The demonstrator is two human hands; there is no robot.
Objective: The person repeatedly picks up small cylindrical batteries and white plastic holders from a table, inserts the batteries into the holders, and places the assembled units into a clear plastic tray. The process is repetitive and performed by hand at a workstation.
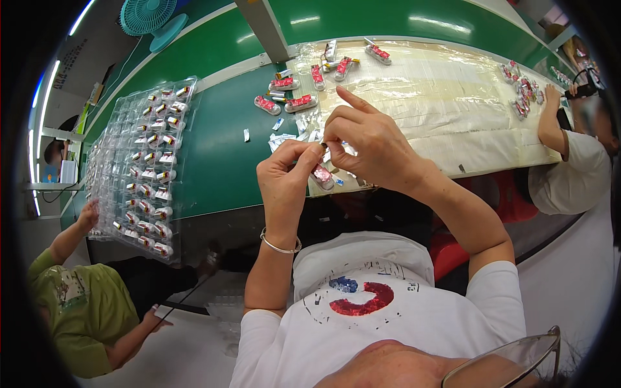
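My left hand pinches a small dark piece, mostly hidden, between thumb and forefinger. Close against it, my right hand has its thumb and curled fingers together at the same spot, its forefinger stretched out; what those fingertips hold is hidden. Just below the fingertips lies an oblong clear part with a red top, partly covered by my left thumb. Small white and silver paper scraps are strewn under and beside my hands. Beyond them, several similar red-topped parts lie about, some with silver cylinders and yellow strips.
Clear blister trays with rows of small silver parts stand at left, beside a co-worker in green. Film-covered cream sheeting covers the table's right side. At far right are more red parts and another person's arm. A teal fan stands behind.
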